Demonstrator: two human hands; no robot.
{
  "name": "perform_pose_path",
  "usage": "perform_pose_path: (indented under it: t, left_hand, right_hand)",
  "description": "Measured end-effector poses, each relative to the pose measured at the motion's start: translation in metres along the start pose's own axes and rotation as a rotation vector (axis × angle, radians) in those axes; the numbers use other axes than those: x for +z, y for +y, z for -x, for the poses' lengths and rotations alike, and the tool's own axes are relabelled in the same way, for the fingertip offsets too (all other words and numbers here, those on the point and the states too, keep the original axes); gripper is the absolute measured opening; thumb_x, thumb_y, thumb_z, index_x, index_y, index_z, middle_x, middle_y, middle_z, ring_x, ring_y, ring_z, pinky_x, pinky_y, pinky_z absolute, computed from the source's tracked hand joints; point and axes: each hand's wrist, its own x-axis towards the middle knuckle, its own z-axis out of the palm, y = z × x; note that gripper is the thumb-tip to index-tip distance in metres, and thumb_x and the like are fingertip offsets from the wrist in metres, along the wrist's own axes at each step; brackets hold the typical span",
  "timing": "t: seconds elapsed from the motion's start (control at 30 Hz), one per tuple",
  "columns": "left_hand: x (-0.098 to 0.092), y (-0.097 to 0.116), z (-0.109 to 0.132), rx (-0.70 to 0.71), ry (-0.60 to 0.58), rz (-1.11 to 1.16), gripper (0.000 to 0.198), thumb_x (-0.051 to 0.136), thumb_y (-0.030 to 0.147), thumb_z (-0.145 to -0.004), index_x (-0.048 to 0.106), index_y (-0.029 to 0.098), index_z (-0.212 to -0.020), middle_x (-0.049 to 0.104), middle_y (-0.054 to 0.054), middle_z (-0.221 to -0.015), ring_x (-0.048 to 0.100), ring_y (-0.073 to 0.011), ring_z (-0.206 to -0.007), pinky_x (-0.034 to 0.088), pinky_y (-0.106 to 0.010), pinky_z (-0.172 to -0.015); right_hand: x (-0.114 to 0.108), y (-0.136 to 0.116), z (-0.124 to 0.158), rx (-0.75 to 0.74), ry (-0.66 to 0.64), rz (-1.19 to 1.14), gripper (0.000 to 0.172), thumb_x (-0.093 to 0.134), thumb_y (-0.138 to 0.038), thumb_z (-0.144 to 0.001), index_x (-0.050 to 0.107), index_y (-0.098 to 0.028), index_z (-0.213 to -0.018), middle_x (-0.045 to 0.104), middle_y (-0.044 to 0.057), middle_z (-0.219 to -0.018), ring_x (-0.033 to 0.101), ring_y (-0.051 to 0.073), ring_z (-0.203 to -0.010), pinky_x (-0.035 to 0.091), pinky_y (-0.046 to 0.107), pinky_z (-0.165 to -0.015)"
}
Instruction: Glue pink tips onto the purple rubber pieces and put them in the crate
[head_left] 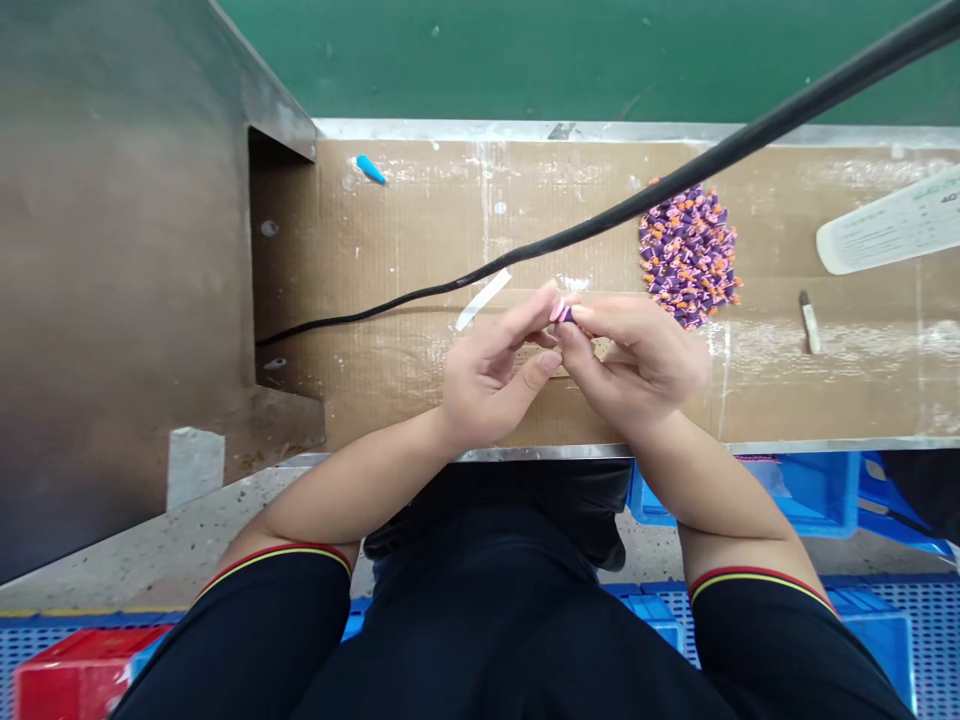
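Observation:
My left hand (499, 370) and my right hand (634, 355) meet over the middle of a cardboard-covered bench (420, 350). Between their fingertips sits a small purple piece (564, 314); the fingers of both hands are pinched round it. A pile of several small purple and orange pieces (688, 255) lies on the cardboard just beyond and to the right of my right hand. A white strip (483, 299) lies on the cardboard just beyond my left hand.
A black cable (675, 180) crosses above the bench from upper right to the left. A metal housing (120, 250) fills the left side. A blue piece (370, 169) lies far left, a white paddle-like card (892, 232) and a small stick (809, 322) at right. Blue crates (810, 490) stand below.

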Motion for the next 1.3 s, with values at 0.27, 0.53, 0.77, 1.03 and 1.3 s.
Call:
perform_pose_path:
  t: [0.27, 0.53, 0.77, 1.03, 1.3]
  left_hand:
    - [-0.006, -0.005, -0.002, 0.043, -0.066, -0.062, 0.046, 0.093, 0.039, -0.093, 0.083, 0.036, -0.138, 0.080, -0.008, -0.145, 0.082, -0.0288, -0.129, 0.071, -0.037, -0.104]
    - [-0.003, -0.005, 0.002, -0.058, -0.043, 0.026, 0.043, 0.095, 0.039, -0.092, 0.086, 0.037, -0.134, 0.080, -0.008, -0.145, 0.084, -0.0269, -0.120, 0.071, -0.036, -0.102]
    - [-0.009, 0.000, -0.009, -0.035, -0.034, 0.001, 0.033, 0.091, 0.048, -0.095, 0.089, 0.034, -0.125, 0.086, -0.008, -0.131, 0.085, -0.0254, -0.114, 0.071, -0.040, -0.104]
    - [-0.041, 0.000, -0.034, -0.007, -0.140, -0.259, 0.030, 0.108, 0.043, -0.073, 0.087, 0.028, -0.088, 0.083, -0.005, -0.086, 0.079, -0.0215, -0.084, 0.067, -0.039, -0.090]
    - [-0.040, -0.003, -0.031, 0.069, -0.219, -0.336, 0.032, 0.108, 0.047, -0.072, 0.083, 0.028, -0.078, 0.075, -0.003, -0.079, 0.071, -0.0186, -0.076, 0.064, -0.038, -0.083]
  right_hand:
    - [-0.001, -0.001, 0.001, -0.032, 0.005, 0.074, 0.013, 0.080, -0.021, -0.102, 0.080, -0.031, -0.110, 0.088, -0.001, -0.097, 0.087, 0.020, -0.085, 0.075, 0.033, -0.077]
    - [-0.002, -0.004, 0.001, -0.025, -0.005, 0.035, 0.024, 0.082, -0.014, -0.099, 0.081, -0.031, -0.116, 0.089, -0.001, -0.102, 0.088, 0.020, -0.089, 0.075, 0.033, -0.081]
    - [-0.009, 0.008, -0.005, -0.050, -0.085, 0.056, 0.014, 0.077, -0.021, -0.104, 0.080, -0.030, -0.114, 0.088, 0.001, -0.100, 0.086, 0.020, -0.087, 0.074, 0.034, -0.079]
    - [-0.030, 0.020, -0.023, 0.040, -0.501, -0.241, 0.014, 0.069, -0.021, -0.108, 0.080, -0.029, -0.109, 0.084, 0.000, -0.100, 0.082, 0.014, -0.088, 0.069, 0.028, -0.080]
    - [-0.035, 0.013, -0.030, 0.244, -0.636, -0.294, 0.012, 0.068, -0.025, -0.104, 0.077, -0.028, -0.097, 0.084, -0.001, -0.090, 0.078, 0.013, -0.076, 0.067, 0.029, -0.072]
